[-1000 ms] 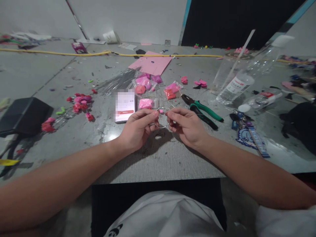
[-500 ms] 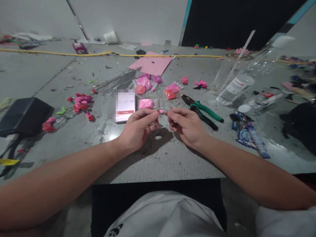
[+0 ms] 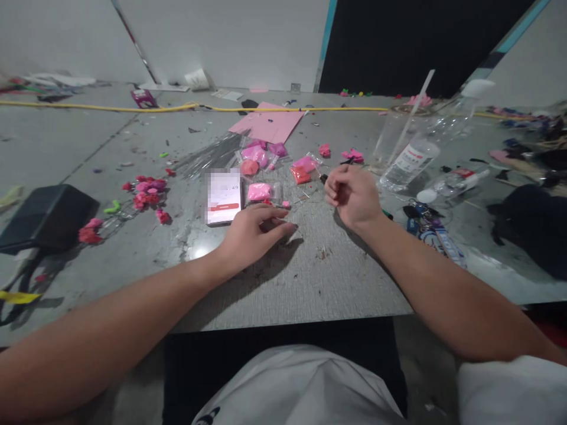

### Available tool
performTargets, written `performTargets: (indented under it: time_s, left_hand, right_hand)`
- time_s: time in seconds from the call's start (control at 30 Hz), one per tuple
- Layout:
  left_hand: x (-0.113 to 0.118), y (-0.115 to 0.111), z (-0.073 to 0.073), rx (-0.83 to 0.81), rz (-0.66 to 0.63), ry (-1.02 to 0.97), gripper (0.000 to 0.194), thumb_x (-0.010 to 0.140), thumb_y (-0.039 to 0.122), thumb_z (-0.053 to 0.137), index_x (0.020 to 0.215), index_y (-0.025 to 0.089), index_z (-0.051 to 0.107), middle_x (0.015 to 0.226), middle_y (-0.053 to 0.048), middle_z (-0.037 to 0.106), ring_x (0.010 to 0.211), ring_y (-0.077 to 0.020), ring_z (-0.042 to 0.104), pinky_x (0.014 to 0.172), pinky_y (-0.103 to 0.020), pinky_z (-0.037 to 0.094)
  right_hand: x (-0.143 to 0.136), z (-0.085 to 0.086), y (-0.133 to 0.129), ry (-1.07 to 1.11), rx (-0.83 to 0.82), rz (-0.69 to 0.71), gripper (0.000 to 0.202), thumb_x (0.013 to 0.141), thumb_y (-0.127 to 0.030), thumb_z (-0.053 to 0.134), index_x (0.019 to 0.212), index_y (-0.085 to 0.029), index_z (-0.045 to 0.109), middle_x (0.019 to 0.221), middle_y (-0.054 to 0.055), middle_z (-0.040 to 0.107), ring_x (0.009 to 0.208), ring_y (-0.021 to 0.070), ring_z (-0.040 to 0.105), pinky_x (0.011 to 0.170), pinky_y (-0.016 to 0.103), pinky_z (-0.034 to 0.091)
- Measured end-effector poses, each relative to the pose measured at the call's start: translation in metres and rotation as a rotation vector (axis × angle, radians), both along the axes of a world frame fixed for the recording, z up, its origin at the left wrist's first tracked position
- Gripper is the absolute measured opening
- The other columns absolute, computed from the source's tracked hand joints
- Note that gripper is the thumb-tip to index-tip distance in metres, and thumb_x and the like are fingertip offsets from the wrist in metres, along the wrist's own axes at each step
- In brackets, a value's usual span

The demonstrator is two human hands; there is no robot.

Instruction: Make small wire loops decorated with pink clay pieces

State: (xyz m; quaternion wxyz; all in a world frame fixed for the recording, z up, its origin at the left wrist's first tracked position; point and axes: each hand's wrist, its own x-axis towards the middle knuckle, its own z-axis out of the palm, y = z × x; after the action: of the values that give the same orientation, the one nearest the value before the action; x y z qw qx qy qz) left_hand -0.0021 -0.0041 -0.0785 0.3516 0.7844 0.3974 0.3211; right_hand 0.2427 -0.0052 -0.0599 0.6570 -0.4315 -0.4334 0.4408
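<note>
My left hand (image 3: 259,233) is low over the table beside the phone (image 3: 225,198), thumb and fingers drawn together. A thin wire shows faintly by its fingertips, but its grip is unclear. A small pink piece (image 3: 286,204) is just beyond its fingers. My right hand (image 3: 353,198), fingers curled, is over the green-and-black pliers (image 3: 323,177) and covers most of them; only the jaw end and a bit of green handle show. Whether it grips them is hidden. Packets of pink clay (image 3: 259,192) and red clay (image 3: 300,175) lie beyond my hands.
Thin wires (image 3: 212,154) and a pink sheet (image 3: 270,121) lie farther back. Pink and red clay flowers (image 3: 148,192) and a black box (image 3: 48,217) are left. Bottles (image 3: 410,164), a cup with a straw and keys (image 3: 436,236) are right. A yellow cord (image 3: 110,108) crosses behind.
My hands have parted. The right moved right and slightly up, over the pliers; the left lowered towards the table. The wire loop between them is no longer held up. The view shifted slightly.
</note>
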Motion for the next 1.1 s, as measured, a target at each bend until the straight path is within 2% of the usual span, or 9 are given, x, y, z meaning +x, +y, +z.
performTargets:
  time_s: [0.1,0.2,0.33,0.47,0.53,0.6,0.7,0.83,1.1]
  left_hand:
    - [-0.001,0.000,0.005,0.115,-0.028,-0.021,0.029,0.102,0.038,0.064,0.113,0.020,0.083,0.100,-0.009,0.081,0.087,-0.0214,0.071,0.072,-0.033,0.055]
    - [0.000,-0.005,0.006,-0.039,-0.133,-0.123,0.030,0.103,0.041,0.065,0.113,0.020,0.082,0.094,-0.008,0.081,0.081,-0.0197,0.071,0.068,-0.030,0.055]
    - [0.002,-0.012,0.000,-0.280,-0.224,-0.217,0.024,0.096,0.042,0.075,0.102,0.020,0.083,0.081,-0.006,0.077,0.065,-0.0156,0.066,0.058,-0.026,0.052]
    - [0.003,-0.012,-0.001,-0.428,-0.189,-0.291,0.018,0.092,0.037,0.080,0.094,0.019,0.082,0.076,-0.005,0.074,0.059,-0.0132,0.062,0.055,-0.025,0.050]
    - [0.004,-0.010,0.000,-0.489,-0.153,-0.372,0.017,0.090,0.036,0.082,0.093,0.019,0.080,0.075,-0.004,0.072,0.059,-0.0121,0.061,0.056,-0.024,0.050]
    - [0.004,-0.009,0.002,-0.531,-0.130,-0.459,0.018,0.090,0.035,0.083,0.090,0.018,0.079,0.073,-0.002,0.069,0.061,-0.0114,0.059,0.057,-0.024,0.049]
    - [0.005,-0.007,0.002,-0.546,-0.083,-0.550,0.020,0.089,0.036,0.084,0.088,0.018,0.078,0.074,-0.001,0.066,0.064,-0.0109,0.059,0.059,-0.024,0.048]
    - [0.005,-0.006,0.003,-0.540,-0.032,-0.615,0.020,0.088,0.035,0.085,0.089,0.016,0.077,0.080,-0.003,0.069,0.064,-0.0104,0.058,0.059,-0.025,0.047]
    - [0.004,-0.010,0.007,-0.437,-0.091,-0.743,0.020,0.089,0.036,0.084,0.093,0.018,0.077,0.073,0.000,0.066,0.062,-0.0106,0.058,0.058,-0.024,0.050]
  right_hand:
    - [-0.001,0.001,-0.007,-0.225,-0.011,0.249,0.022,0.074,-0.028,0.072,0.060,-0.023,0.055,0.056,-0.005,0.044,0.051,0.0104,0.034,0.047,0.028,0.026]
    - [-0.009,0.005,-0.019,-0.444,0.003,0.344,0.020,0.081,-0.030,0.075,0.066,-0.023,0.063,0.058,-0.005,0.050,0.054,0.0115,0.039,0.052,0.029,0.030]
    - [-0.021,0.008,-0.028,-0.577,0.053,0.262,0.026,0.085,-0.039,0.079,0.070,-0.023,0.065,0.068,-0.001,0.057,0.065,0.0148,0.046,0.060,0.032,0.036]
    - [-0.013,0.000,-0.019,-0.701,0.086,0.170,0.034,0.096,-0.053,0.071,0.078,-0.024,0.068,0.072,0.000,0.058,0.070,0.0177,0.050,0.066,0.034,0.041]
    - [-0.003,-0.007,-0.008,-0.821,0.093,0.016,0.035,0.101,-0.049,0.063,0.078,-0.024,0.066,0.072,0.001,0.058,0.071,0.0191,0.051,0.070,0.036,0.041]
    - [0.007,-0.013,0.002,-1.019,0.084,-0.094,0.024,0.096,-0.034,0.068,0.075,-0.023,0.064,0.078,0.004,0.063,0.076,0.0213,0.055,0.076,0.038,0.042]
    - [0.011,-0.018,0.011,-1.197,0.043,-0.082,0.015,0.091,-0.022,0.069,0.077,-0.022,0.064,0.087,0.009,0.069,0.084,0.0246,0.060,0.082,0.040,0.044]
    - [0.000,-0.014,0.012,-1.267,0.028,-0.049,0.012,0.092,-0.024,0.068,0.081,-0.021,0.067,0.091,0.011,0.072,0.089,0.0254,0.063,0.086,0.040,0.046]
    - [-0.039,0.021,0.047,-1.107,0.017,0.044,0.015,0.091,-0.030,0.067,0.081,-0.019,0.070,0.082,0.006,0.075,0.078,0.0205,0.064,0.074,0.034,0.046]
